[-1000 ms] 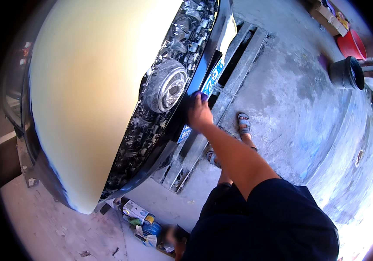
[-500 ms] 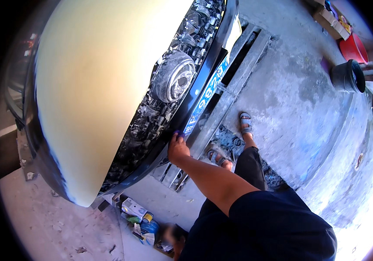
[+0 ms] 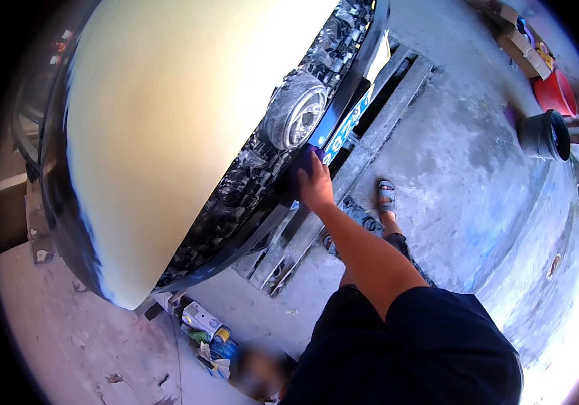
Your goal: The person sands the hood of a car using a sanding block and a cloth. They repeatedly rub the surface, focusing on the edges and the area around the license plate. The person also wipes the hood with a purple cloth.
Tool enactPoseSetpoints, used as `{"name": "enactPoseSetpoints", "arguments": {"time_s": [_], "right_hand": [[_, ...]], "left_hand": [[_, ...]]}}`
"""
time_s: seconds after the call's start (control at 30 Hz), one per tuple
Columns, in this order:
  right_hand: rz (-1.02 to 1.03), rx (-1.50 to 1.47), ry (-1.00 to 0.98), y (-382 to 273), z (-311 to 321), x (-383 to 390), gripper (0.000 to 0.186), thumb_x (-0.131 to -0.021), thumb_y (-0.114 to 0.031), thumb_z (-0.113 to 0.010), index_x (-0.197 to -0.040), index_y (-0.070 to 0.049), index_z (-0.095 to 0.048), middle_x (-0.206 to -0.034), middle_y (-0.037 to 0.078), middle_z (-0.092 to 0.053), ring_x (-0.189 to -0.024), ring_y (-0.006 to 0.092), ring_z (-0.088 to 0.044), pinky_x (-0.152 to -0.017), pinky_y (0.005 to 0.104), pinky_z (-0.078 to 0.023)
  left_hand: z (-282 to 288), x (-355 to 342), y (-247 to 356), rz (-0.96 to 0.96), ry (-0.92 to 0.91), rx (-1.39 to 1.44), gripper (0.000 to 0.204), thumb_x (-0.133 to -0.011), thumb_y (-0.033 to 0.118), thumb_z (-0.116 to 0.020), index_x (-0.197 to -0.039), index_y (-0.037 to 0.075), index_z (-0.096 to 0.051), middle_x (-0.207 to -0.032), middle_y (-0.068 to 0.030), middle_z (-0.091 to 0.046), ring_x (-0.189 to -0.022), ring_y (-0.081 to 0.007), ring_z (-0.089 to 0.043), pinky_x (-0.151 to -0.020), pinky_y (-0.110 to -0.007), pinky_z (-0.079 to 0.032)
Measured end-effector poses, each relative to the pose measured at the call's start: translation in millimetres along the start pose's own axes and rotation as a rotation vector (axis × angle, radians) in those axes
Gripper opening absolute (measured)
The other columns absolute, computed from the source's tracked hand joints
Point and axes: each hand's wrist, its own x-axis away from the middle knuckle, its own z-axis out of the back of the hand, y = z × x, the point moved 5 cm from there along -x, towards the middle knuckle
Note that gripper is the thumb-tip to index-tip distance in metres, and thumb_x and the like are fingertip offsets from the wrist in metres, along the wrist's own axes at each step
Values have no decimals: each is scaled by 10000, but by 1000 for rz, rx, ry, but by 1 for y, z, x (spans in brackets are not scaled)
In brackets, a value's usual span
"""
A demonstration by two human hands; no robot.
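Observation:
My right hand (image 3: 314, 182) presses a dark purple cloth (image 3: 305, 160) against the dark front bumper of a car, with its fingers bent over the cloth. Just beyond the fingertips runs a blue licence plate (image 3: 348, 131), its near end covered by the hand. Left of the hand lies the exposed black grille (image 3: 235, 181), which has a crinkled, film-like look. A large round emblem (image 3: 301, 116) stands out in it. The pale cream hood (image 3: 161, 135) fills the upper left. My left hand does not show.
A metal-edged floor channel (image 3: 387, 118) passes under the bumper beside my sandalled feet. At the far right stand a black bucket (image 3: 539, 135), a red bucket (image 3: 555, 93) and a cardboard box (image 3: 524, 52). Boxes and supplies (image 3: 205, 327) lie below, near a person's blurred head (image 3: 260, 370).
My right hand has slid the purple cloth up and to the right along the bumper and now covers the plate's near end. The view has shifted slightly.

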Motion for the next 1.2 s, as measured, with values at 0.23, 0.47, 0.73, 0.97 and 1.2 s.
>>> {"name": "enactPoseSetpoints", "arguments": {"time_s": [0.23, 0.47, 0.73, 0.97, 1.2], "right_hand": [[8, 252, -248, 10, -105, 84, 669, -893, -175, -536, -1500, -112, -262, -1287, 283, -473, -1098, 468, -549, -922, 459, -486], [75, -69, -918, 35, -101, 109, 541, -862, -212, -632, -1380, -123, -504, -1269, 213, -580, -1125, 362, -585, -956, 386, -474], [-616, -659, -751, 52, 34, 80, 535, -862, -200, -687, -1357, -91, -517, -1102, 91, -648, -931, 197, -648, -787, 333, -538], [-478, -674, -378, 37, 89, -12, 559, -861, -122, -699, -1373, -62, -483, -1105, 129, -640, -917, 233, -657, -826, 361, -550], [-35, -142, -88, 3, 83, -114, 676, -817, -293, -717, -1418, -133, -453, -1227, 197, -595, -1116, 328, -603, -981, 373, -457]], "left_hand": [[-10, 9, -5, -5, -11, 7, 401, -817, 226, -659, -1100, -33, -546, -1016, -251, -606, -959, -414, -590, -845, -438, -439], [4, -1, 5, -63, 24, -4, 358, -841, 249, -635, -1052, -32, -571, -971, -263, -617, -938, -433, -596, -814, -460, -445], [45, -18, 52, -196, 86, -63, 332, -868, 274, -608, -997, -31, -600, -919, -277, -630, -913, -455, -603, -779, -484, -451], [75, -8, 135, -384, 159, -60, 334, -892, 297, -584, -949, -30, -625, -874, -290, -641, -892, -475, -609, -748, -506, -457], [77, 21, 191, -435, 123, -200, 360, -904, 309, -576, -938, -42, -646, -867, -295, -656, -904, -476, -621, -743, -504, -468]]}}
